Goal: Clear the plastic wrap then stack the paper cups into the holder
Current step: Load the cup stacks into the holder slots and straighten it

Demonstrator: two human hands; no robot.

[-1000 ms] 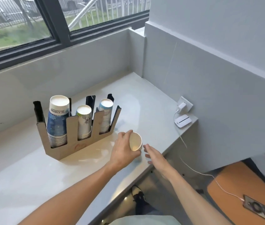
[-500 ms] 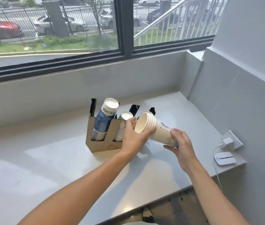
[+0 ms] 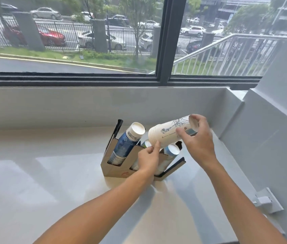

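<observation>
- Head view: a white stack of paper cups (image 3: 170, 132) is held in the air, lying almost sideways, just above the cup holder (image 3: 121, 169) on the pale surface (image 3: 42, 173).
- The right hand (image 3: 198, 140) is clamped around the far, upper end of the stack, thumb on the near side and fingers curled over the end.
- The left hand (image 3: 148, 158) pinches the rims at the near, lower left end of the stack between thumb and fingertips.
- The holder stands in the middle of the surface, its slots tilted toward the far side.
- In the holder's left slot leans a blue stack of cups (image 3: 126, 145) with a white base facing up.
- A second stack (image 3: 146, 144) in the middle slot is mostly hidden behind the left hand and the held cups.
- A light blue stack (image 3: 169, 155) sits in the right slot, directly under the held stack.
- On the wall at the right, near the surface's edge, sits a white wall socket (image 3: 266, 202) with a plug in it.
- Beyond the far wall is a window (image 3: 163, 41).
- No plastic wrap can be made out on the held stack.
</observation>
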